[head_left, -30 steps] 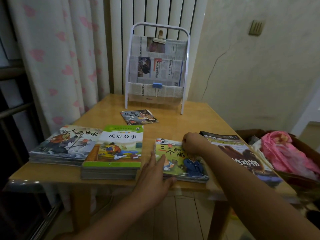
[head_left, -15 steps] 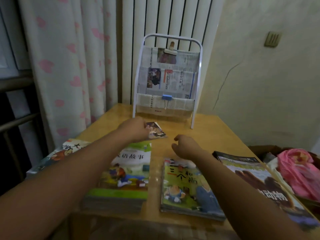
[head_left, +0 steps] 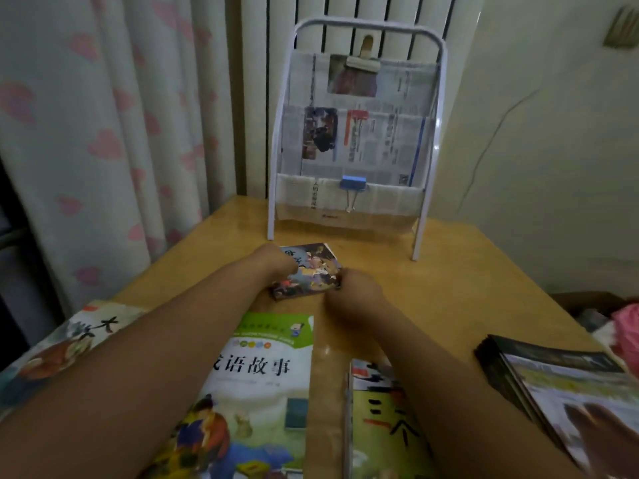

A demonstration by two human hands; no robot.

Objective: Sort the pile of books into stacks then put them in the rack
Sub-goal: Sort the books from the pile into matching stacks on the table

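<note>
At the far edge of the wooden table (head_left: 449, 288), head view: 1 white tube-frame rack (head_left: 356, 140) is standing upright in front of the radiator (head_left: 345, 15). Its pockets are lined with newspaper (head_left: 359, 143); a blue binder clip (head_left: 352, 186) is pinching the lowest pocket's rim and a pale clip (head_left: 363, 60) is sitting on the top sheet. No books are showing in any pocket.

Just in front of the rack, 1 small book (head_left: 311, 274) is lying on the tabletop between both hands. Left hand (head_left: 276, 264) is gripping its left edge, fingers curled onto the cover. Right hand (head_left: 352, 295) is curling its fingers against the book's right edge; whether the fingertips are pinching it or only touching cannot be told, since the knuckles are hiding them.

Along the near edge, 4 items are lying apart from one another:
- 1 painted-cover stack (head_left: 69, 344), far left, partly under the left forearm.
- 1 green-topped stack (head_left: 262, 382), beside it.
- 1 yellow-green book (head_left: 380, 423), right of centre, under the right forearm.
- 1 dark-edged stack (head_left: 553, 385), far right, reaching the table's right edge.

Bare wood is showing between the small book and the rack's feet, and to the right of the right hand. A pink-patterned curtain (head_left: 103, 133) is hanging at the left; pink cloth (head_left: 626, 326) is showing beyond the table's right edge.
</note>
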